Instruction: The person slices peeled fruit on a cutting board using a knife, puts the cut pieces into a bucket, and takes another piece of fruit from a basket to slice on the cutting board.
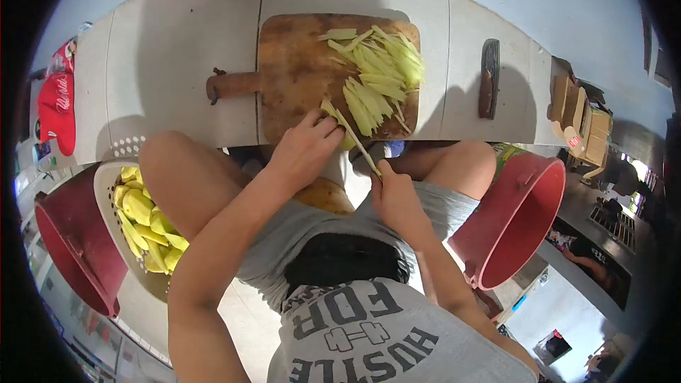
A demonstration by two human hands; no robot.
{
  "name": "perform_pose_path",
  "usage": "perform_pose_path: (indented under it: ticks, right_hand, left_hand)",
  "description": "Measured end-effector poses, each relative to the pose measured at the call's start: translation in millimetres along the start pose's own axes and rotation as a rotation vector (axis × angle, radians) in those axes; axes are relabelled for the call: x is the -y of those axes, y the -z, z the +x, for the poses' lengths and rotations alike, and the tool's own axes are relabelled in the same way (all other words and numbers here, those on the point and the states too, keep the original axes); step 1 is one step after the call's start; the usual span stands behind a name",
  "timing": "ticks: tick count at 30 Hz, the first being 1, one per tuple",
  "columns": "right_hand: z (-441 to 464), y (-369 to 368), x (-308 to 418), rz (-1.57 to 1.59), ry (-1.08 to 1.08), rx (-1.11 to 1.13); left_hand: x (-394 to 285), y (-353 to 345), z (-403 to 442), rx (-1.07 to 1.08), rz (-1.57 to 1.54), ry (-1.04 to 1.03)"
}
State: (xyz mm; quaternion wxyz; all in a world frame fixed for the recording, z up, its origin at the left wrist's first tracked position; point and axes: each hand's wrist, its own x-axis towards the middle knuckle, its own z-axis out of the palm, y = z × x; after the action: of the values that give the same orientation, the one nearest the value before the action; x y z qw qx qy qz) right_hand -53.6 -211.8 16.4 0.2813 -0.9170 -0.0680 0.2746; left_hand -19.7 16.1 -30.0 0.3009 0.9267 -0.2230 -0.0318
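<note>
**Cutting at work**

The desk [191, 35] holds a wooden board [294, 50] with cut fruit strips [369, 103]. The left hand [306, 145] has its fingers bent round a fruit piece [348, 142] at the board's near edge. The right hand [397, 198] is closed on the knife [363, 150]. It looks like slicing; a cut here calls for tucked fingertips and a firm hold by both 2 hands.

The scene is viewed from the person's head, at close range, from above the shirt [362, 333]. The camera is pointed steeply down and slightly forward: the shirt is caught at the bottom, the left hand [305, 147] and right hand [397, 195] near the middle, the board [294, 50] towards the top. Straight edges are bent by the wide lens, and the corners are darkened by its round rim.
</note>
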Motion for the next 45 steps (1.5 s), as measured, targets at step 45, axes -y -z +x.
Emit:
perform_pose_path:
  ticks: [45]
  right_hand:
    - [70,11,-6,0.304,-0.03,-0.346]
  left_hand:
    - [-1,-5,0,-0.033,-0.03,0.04]
